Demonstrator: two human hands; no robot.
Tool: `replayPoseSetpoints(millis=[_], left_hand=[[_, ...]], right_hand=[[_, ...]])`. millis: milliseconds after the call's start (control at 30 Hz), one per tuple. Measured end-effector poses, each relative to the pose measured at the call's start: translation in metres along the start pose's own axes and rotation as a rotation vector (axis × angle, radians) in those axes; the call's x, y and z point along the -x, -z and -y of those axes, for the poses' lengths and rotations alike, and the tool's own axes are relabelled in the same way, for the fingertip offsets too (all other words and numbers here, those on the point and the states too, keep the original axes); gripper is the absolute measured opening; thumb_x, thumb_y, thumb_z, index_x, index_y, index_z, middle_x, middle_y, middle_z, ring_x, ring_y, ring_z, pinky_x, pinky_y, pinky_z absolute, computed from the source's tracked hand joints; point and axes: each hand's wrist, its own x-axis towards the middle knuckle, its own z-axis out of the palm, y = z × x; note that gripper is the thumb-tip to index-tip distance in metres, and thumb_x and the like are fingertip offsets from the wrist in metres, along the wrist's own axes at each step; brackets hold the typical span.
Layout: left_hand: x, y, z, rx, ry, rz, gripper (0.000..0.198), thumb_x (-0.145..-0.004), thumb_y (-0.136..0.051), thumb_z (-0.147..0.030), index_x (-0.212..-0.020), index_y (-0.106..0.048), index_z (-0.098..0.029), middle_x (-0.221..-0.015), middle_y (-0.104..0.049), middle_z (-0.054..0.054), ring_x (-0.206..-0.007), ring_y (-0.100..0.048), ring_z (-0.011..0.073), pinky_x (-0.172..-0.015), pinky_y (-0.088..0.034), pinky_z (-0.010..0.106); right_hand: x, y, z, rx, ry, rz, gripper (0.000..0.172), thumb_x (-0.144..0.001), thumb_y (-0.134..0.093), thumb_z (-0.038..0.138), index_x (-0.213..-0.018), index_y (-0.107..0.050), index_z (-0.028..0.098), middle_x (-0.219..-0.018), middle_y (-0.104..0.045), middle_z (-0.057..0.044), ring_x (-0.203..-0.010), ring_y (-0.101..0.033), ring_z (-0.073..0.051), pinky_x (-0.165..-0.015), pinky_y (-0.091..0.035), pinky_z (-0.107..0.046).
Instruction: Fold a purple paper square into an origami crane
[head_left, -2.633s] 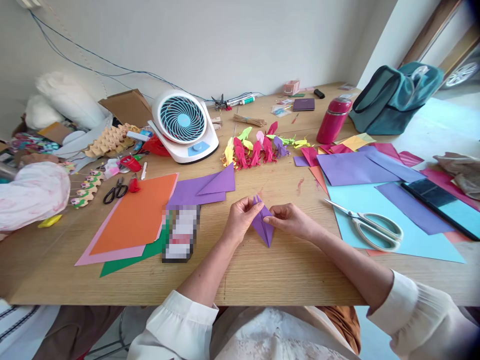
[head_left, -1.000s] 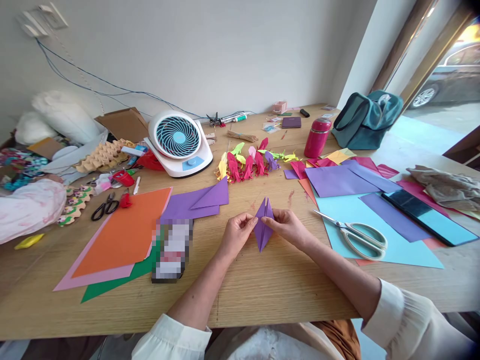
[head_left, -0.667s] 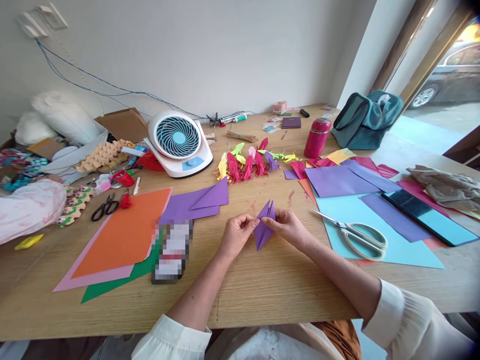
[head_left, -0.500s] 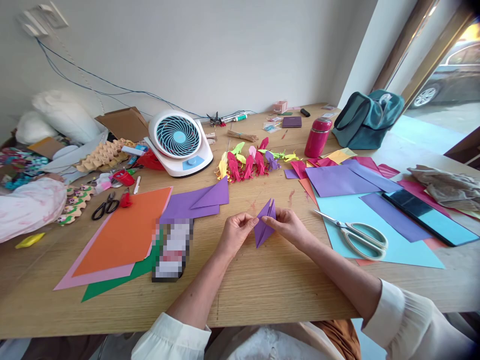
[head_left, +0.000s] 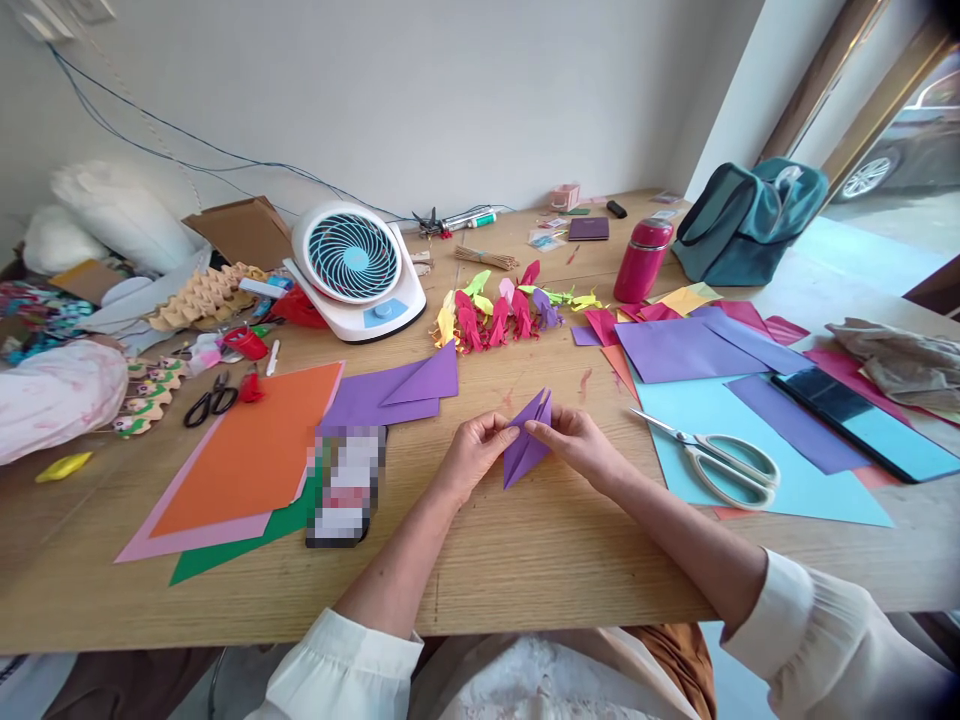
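Between my two hands is a small piece of folded purple paper (head_left: 526,452), diamond-like in outline, with a split at its top point. My left hand (head_left: 480,450) pinches its left edge between thumb and fingers. On the opposite edge my right hand (head_left: 576,442) is closed, its thumb lying across the front face and its fingers behind the paper. Larger purple sheets (head_left: 382,392) lie to the left. Beyond the hands sits a cluster of folded paper flowers (head_left: 499,315) in red, yellow, green and purple.
Scissors with pale handles (head_left: 731,468) rest on a light blue sheet (head_left: 817,505) at right, near a dark phone (head_left: 862,425). Orange paper (head_left: 255,450) and a blurred-out phone (head_left: 345,490) lie left. Farther back stand a white fan (head_left: 360,265), a red bottle (head_left: 643,262) and a teal bag (head_left: 742,235).
The folded purple paper has tilted slightly and its lower tip has shifted left. Both hands keep their hold on it. The camera view has shifted a little.
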Motion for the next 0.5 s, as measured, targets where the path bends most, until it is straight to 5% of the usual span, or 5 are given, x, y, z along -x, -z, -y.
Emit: replayPoseSetpoints(millis=[333, 433, 500], left_hand=[[-0.001, 0.009, -0.003, -0.047, -0.014, 0.052, 0.031, -0.074, -0.077, -0.043, -0.082, -0.065, -0.016, -0.078, -0.067, 0.000, -0.069, -0.059, 0.0119, -0.069, -0.044, 0.023], [0.000, 0.013, -0.003, -0.121, 0.005, 0.088, 0.030, -0.075, -0.076, -0.040, -0.089, -0.068, -0.015, -0.084, -0.070, 0.003, -0.073, -0.062, 0.0133, -0.071, -0.046, 0.024], [0.001, 0.014, -0.002, -0.146, 0.026, 0.117, 0.030, -0.078, -0.075, -0.040, -0.094, -0.067, -0.016, -0.085, -0.070, 0.003, -0.073, -0.063, 0.0136, -0.070, -0.046, 0.023]], right_hand=[[0.010, -0.001, 0.004, -0.044, -0.025, 0.027, 0.041, -0.079, -0.070, 0.055, -0.093, -0.058, 0.019, -0.085, -0.066, -0.004, -0.074, -0.058, -0.015, -0.067, -0.048, -0.029], [0.030, 0.003, -0.004, 0.005, -0.031, 0.035, 0.046, -0.083, -0.068, 0.052, -0.112, -0.052, 0.020, -0.087, -0.068, -0.005, -0.077, -0.062, -0.018, -0.067, -0.050, -0.031], [0.050, 0.009, -0.009, 0.149, 0.030, -0.113, 0.059, -0.088, -0.065, 0.048, -0.135, -0.040, 0.023, -0.094, -0.069, -0.006, -0.077, -0.064, -0.019, -0.067, -0.052, -0.034]])
